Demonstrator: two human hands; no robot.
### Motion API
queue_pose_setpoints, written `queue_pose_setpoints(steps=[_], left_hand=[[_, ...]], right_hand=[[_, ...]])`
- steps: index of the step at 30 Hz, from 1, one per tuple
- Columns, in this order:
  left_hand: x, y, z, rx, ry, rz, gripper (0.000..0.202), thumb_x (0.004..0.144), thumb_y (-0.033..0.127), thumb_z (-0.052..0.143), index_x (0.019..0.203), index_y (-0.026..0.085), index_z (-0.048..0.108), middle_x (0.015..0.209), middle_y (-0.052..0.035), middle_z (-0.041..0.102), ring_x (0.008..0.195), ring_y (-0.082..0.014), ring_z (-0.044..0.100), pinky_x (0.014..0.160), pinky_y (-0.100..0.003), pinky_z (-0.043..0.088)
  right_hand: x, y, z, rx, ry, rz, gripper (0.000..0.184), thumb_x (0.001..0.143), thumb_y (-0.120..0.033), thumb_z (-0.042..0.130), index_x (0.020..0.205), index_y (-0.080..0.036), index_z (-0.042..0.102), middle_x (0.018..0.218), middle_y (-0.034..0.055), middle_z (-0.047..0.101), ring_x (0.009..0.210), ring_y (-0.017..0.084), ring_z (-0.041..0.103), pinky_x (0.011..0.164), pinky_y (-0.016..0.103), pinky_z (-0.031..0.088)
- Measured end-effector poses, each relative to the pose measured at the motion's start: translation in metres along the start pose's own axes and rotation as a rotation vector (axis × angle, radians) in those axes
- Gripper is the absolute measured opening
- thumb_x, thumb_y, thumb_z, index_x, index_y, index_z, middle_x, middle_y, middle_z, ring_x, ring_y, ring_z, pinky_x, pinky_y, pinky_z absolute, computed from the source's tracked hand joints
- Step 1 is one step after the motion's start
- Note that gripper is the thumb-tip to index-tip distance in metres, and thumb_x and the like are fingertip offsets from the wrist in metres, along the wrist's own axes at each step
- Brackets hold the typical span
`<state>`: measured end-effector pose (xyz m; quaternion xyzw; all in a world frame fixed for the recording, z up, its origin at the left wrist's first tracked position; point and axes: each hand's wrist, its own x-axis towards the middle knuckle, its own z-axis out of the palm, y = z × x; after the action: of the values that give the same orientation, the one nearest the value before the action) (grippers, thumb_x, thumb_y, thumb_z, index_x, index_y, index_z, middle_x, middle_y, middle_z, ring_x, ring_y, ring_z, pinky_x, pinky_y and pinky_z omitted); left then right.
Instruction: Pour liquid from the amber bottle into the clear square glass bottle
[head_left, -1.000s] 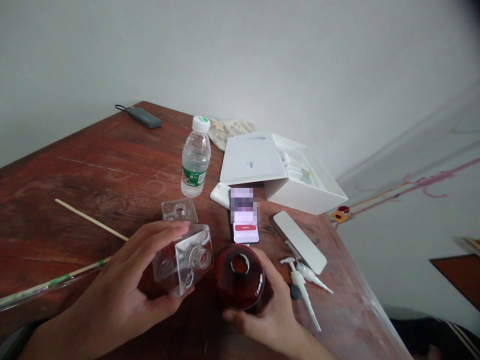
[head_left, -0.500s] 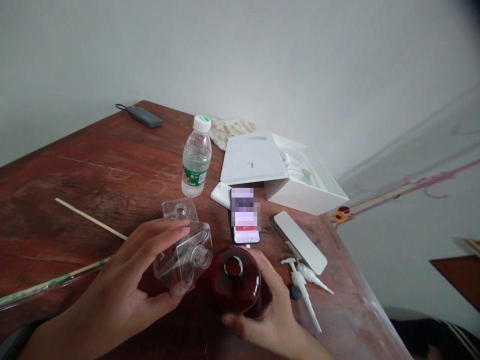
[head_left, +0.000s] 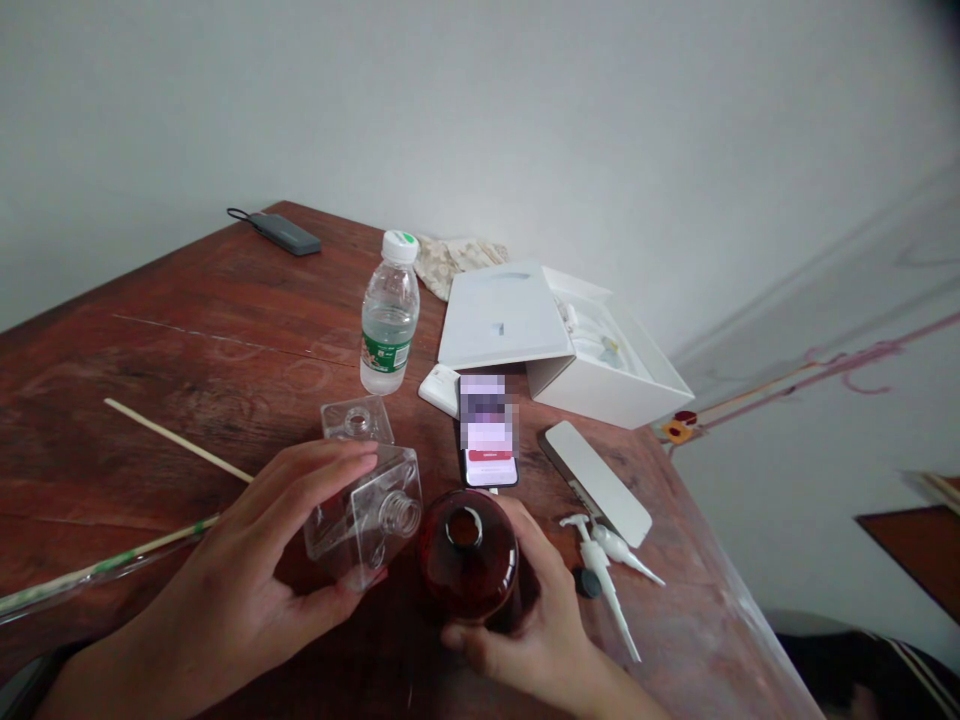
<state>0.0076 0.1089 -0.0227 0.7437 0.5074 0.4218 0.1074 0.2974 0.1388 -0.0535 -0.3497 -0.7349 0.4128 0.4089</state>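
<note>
My left hand (head_left: 277, 560) is wrapped round a clear square bottle (head_left: 352, 530), which it tilts so that the bare threaded neck points right. Beside it, my right hand (head_left: 540, 610) grips a round dark amber bottle (head_left: 469, 565) from its right side. The amber bottle is upright and its mouth is uncapped. Just behind the tilted bottle stands a second clear square bottle (head_left: 358, 418), partly hidden. To the right of my right hand lie two white pump heads (head_left: 600, 570) with a small dark cap (head_left: 587, 582) next to them.
A water bottle (head_left: 390, 315), a phone (head_left: 489, 465) and a white case (head_left: 440, 389) are farther back. An opened white box (head_left: 607, 380) leans near the wall. A white slab (head_left: 598, 483) lies right. Chopsticks (head_left: 176, 438) and a dark power bank (head_left: 283, 233) are left.
The view has shifted very slightly. Both hands keep their hold on the two bottles, and nothing else has visibly moved.
</note>
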Motion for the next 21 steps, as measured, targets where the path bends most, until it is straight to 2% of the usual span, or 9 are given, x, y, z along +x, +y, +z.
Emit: queue_pose_setpoints(steps=[9, 17, 21], left_hand=[[0.0007, -0.0011, 0.0006, 0.005, 0.004, -0.004, 0.065, 0.092, 0.024, 0.072, 0.153, 0.037, 0.053, 0.145, -0.0063, 0.07, 0.127, -0.0339, 0.072, 0.113, -0.051, 0.063], [-0.0017, -0.0008, 0.0012, 0.028, -0.062, -0.02, 0.065, 0.096, 0.019, 0.069, 0.155, 0.035, 0.046, 0.146, -0.0059, 0.064, 0.131, -0.0298, 0.069, 0.119, -0.047, 0.059], [-0.004, -0.0033, 0.0063, 0.014, -0.04, -0.055, 0.064, 0.095, 0.023, 0.071, 0.153, 0.036, 0.048, 0.146, -0.0049, 0.065, 0.128, -0.0298, 0.071, 0.118, -0.046, 0.061]], right_hand=[[-0.001, 0.0016, 0.0003, -0.001, -0.003, 0.011, 0.083, 0.078, -0.048, 0.094, 0.151, -0.031, 0.06, 0.139, 0.0102, 0.069, 0.125, 0.035, 0.07, 0.107, 0.051, 0.059], [-0.0067, 0.0059, 0.0011, -0.013, 0.015, 0.05, 0.088, 0.076, -0.051, 0.094, 0.153, -0.028, 0.057, 0.144, 0.0139, 0.067, 0.129, 0.038, 0.069, 0.112, 0.056, 0.057], [-0.0055, 0.0061, 0.0011, -0.001, 0.029, 0.025, 0.089, 0.075, -0.05, 0.096, 0.154, -0.029, 0.058, 0.143, 0.0125, 0.068, 0.128, 0.036, 0.07, 0.11, 0.05, 0.059]])
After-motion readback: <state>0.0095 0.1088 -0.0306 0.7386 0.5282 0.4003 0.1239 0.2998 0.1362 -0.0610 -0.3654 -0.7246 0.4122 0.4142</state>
